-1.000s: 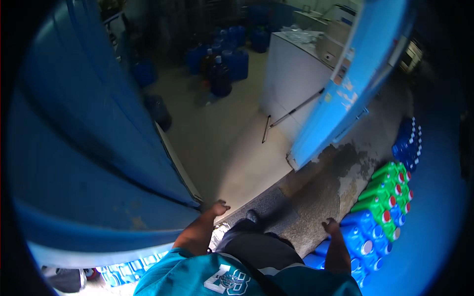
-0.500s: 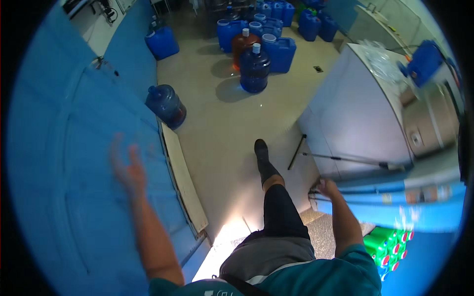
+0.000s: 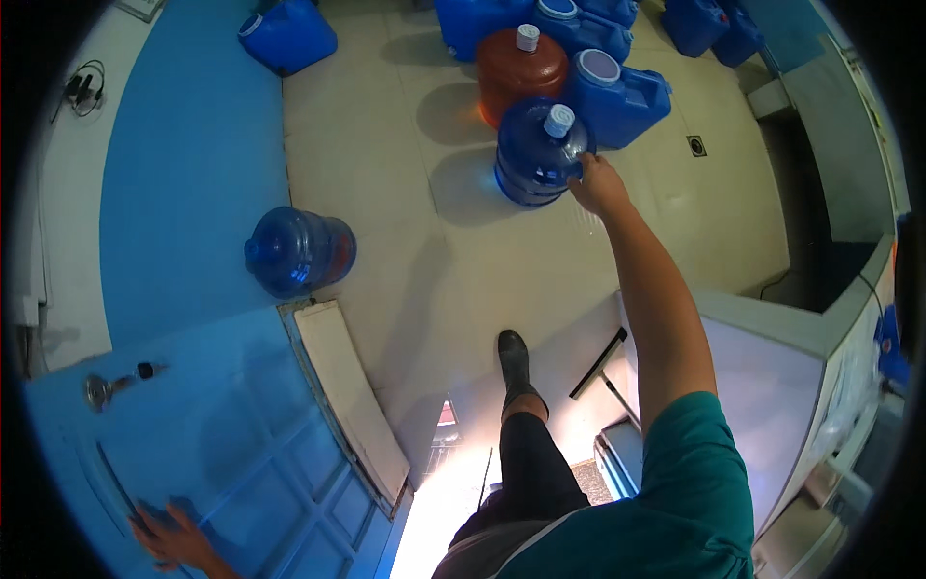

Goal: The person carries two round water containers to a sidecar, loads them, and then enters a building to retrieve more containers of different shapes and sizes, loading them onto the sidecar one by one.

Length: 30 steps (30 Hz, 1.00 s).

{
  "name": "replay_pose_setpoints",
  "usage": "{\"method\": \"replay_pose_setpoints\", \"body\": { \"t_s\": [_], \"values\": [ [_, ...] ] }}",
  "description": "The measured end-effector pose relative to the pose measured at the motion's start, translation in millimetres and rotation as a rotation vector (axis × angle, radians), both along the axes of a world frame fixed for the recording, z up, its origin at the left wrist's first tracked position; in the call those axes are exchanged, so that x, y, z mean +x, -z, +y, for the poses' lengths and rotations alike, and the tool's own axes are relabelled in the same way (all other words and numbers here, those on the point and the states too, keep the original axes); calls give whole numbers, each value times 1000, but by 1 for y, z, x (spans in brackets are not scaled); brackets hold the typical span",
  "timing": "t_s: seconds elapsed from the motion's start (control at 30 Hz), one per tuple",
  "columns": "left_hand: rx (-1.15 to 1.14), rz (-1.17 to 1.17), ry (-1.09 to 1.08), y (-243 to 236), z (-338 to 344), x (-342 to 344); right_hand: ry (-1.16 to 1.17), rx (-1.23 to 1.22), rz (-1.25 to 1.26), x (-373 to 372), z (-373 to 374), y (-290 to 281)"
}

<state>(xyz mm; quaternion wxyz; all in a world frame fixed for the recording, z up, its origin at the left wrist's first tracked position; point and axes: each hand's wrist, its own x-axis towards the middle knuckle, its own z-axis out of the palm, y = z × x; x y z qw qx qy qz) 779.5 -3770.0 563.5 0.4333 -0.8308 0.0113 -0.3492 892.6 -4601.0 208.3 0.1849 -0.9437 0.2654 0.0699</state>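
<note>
At the lower left, my left hand [image 3: 172,537] lies spread against the blue panelled door [image 3: 280,497], its fingers apart. My right arm reaches far forward. In the picture my right hand [image 3: 600,185] overlaps the right edge of a round blue water jug [image 3: 542,166] with a white cap; whether it touches the jug I cannot tell. Its thumb and forefinger look apart, with nothing seen between them. Just behind that jug stand a reddish-brown water jug [image 3: 516,72] and a blue square jerrycan [image 3: 627,101].
Another blue water jug [image 3: 299,251] is on the floor by the door's edge. A squeegee [image 3: 598,364] leans near the white counter [image 3: 743,386] at right. More blue jerrycans [image 3: 289,37] stand farther back. A floor drain [image 3: 696,146] lies right of the jugs.
I have moved forward, so the jugs look closer. My right arm has swung out ahead from beside the counter. My left hand has moved lower and nearer me along the door.
</note>
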Motion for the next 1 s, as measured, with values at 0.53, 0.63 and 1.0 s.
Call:
{"method": "replay_pose_setpoints", "body": {
  "t_s": [0.53,0.63,1.0],
  "values": [
    [204,45,-264,4,-28,14,-182,-284,583,168,-21,34],
    [288,98,-766,9,-61,24,-196,-314,1127,170,13,29],
    [170,64,-328,27,22,3,169,-147,765,26,17,93]
  ]
}}
